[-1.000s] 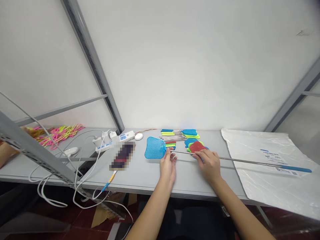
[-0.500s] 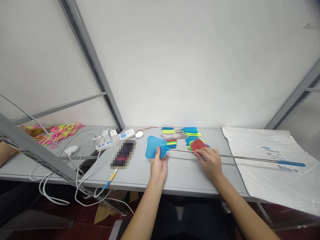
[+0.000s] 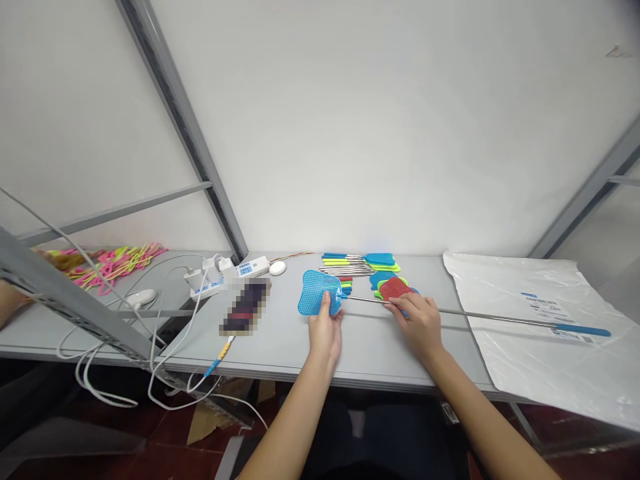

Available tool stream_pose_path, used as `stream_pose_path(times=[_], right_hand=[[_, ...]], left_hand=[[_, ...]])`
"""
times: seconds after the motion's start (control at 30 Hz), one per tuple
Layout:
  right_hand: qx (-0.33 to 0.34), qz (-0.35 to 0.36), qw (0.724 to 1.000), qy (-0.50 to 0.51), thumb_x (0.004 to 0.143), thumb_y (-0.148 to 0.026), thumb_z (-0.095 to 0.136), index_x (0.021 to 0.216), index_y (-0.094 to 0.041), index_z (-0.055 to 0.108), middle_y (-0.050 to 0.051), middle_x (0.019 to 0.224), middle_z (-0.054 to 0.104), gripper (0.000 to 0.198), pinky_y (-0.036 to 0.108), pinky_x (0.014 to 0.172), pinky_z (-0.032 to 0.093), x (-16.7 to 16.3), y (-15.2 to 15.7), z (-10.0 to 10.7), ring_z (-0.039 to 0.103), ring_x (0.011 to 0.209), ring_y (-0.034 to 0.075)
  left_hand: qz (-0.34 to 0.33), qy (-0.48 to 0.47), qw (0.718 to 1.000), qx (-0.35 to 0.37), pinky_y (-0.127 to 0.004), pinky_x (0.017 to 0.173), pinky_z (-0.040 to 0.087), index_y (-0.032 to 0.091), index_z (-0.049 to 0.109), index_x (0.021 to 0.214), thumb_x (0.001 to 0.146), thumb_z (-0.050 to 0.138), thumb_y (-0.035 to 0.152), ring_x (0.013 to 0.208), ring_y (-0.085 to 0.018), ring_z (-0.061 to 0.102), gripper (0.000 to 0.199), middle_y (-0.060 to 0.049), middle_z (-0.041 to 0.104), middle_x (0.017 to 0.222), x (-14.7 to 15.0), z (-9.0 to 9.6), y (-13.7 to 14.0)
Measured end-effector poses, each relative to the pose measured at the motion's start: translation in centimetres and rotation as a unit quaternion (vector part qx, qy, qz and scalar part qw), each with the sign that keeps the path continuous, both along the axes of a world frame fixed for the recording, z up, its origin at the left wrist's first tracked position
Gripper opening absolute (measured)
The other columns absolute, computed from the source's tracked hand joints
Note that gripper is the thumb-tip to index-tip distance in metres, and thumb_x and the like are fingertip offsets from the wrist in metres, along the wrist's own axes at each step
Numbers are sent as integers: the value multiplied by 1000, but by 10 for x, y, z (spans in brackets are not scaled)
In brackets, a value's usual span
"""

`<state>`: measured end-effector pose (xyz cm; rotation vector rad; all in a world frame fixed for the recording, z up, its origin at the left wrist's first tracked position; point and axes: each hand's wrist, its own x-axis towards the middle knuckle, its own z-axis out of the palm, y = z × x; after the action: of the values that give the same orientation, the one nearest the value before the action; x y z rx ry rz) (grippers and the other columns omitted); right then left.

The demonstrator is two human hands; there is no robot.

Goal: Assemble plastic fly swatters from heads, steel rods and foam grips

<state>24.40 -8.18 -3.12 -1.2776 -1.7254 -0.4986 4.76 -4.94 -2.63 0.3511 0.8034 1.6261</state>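
- Blue plastic mesh formed the swatter head (image 3: 320,292), a flat, rounded heart-like shape with many small holes; the left hand (image 3: 325,331) was closed on its lower edge, thumb on top, and kept it tilted up just above the table (image 3: 280,347).
- Thin steel rod (image 3: 475,315) went from the head to the right, straight and shiny, with a blue grip (image 3: 583,329) at its far end over the bag (image 3: 545,340); the right hand (image 3: 419,321) pinched the rod near the head with bent fingers.
- For this step I judged that both hands should stay close to the joint, because such a long rod bends and swings easily; the mesh is soft, so a light hold on its edge should be enough.
- Clear bag lay flat at the right, smooth and a little wrinkled, with a printed label.
- Red head (image 3: 395,288) lay just behind the right hand, over green and blue heads, all of the same mesh.
- Further back were short rods (image 3: 347,270) with coloured grips, side by side.
- White power strip (image 3: 227,273) and soft cables lay at the left, and pink and yellow pieces (image 3: 117,261) far left.
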Motion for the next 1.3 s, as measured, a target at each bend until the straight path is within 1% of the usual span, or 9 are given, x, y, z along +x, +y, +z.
stream_pose_path(times=[0.2, 0.37, 0.53, 0.67, 0.73, 0.8, 0.97, 1.17, 1.3], right_hand=[[16, -4, 1000, -5, 86, -29, 64, 84, -22, 66, 0, 76, 69, 8, 29, 68, 32, -2, 3, 0, 61, 75, 14], [19, -5, 1000, -11, 87, -29, 63, 81, -21, 65, 0, 75, 68, 10, 30, 68, 31, -6, 4, 2, 60, 73, 14], [4, -2, 999, -37, 89, -32, 60, 81, -21, 64, 1, 76, 68, 14, 30, 68, 30, -29, 9, 9, 58, 71, 14], [-31, 34, 995, -92, 93, -25, 52, 93, -20, 65, 3, 83, 67, 13, 29, 69, 31, -47, 17, 16, 59, 79, 15], [-39, 33, 992, -115, 93, -25, 51, 98, -20, 64, 4, 85, 66, 16, 29, 69, 32, -44, 20, 17, 58, 79, 16], [-40, 24, 990, -131, 92, -31, 52, 98, -18, 65, 6, 85, 66, 19, 29, 68, 32, -32, 22, 17, 57, 78, 17], [-36, 15, 985, -170, 93, -33, 51, 88, -20, 67, 2, 70, 63, 21, 28, 67, 32, 6, 21, 10, 54, 67, 14], [-23, -14, 986, -166, 92, -34, 53, 90, -22, 68, 1, 68, 63, 20, 28, 62, 29, 12, 17, 2, 52, 64, 13], [-31, 9, 985, -168, 92, -34, 53, 90, -22, 68, 0, 66, 62, 20, 27, 58, 26, 0, 15, 2, 53, 61, 11]], left_hand=[[11, 22, 1000, -3, -25, 64, 50, 21, 68, 99, 68, 78, 34, 82, -14, 62, 35, -5, 66, 106, 1, 0, -2], [20, 25, 999, -7, -23, 61, 48, 21, 68, 98, 67, 79, 34, 78, -12, 61, 36, -5, 67, 101, -1, 2, -4], [27, -20, 999, -31, -24, 61, 48, 21, 66, 96, 67, 78, 36, 74, -12, 62, 34, -4, 67, 94, -13, 3, -1], [-4, -38, 999, -14, -24, 63, 48, 18, 66, 91, 71, 75, 38, 71, -12, 63, 30, -4, 68, 89, -31, 5, 1], [-6, -35, 999, 9, -24, 65, 48, 17, 66, 91, 72, 75, 36, 70, -11, 63, 28, -5, 69, 88, -46, 7, 2], [24, -34, 999, 26, -24, 66, 48, 16, 66, 89, 73, 74, 33, 68, -11, 63, 25, -5, 69, 86, -62, 10, 4], [93, -39, 994, 29, -23, 66, 47, 14, 65, 86, 75, 71, 29, 63, -9, 60, 20, -4, 68, 78, -89, 13, 12], [117, -28, 992, 39, -21, 60, 46, 15, 64, 85, 73, 74, 31, 55, -5, 53, 22, -1, 66, 79, -83, 11, 17], [117, -10, 992, 46, -20, 58, 44, 16, 66, 86, 72, 75, 33, 55, -4, 52, 24, -1, 65, 81, -67, 12, 9]])
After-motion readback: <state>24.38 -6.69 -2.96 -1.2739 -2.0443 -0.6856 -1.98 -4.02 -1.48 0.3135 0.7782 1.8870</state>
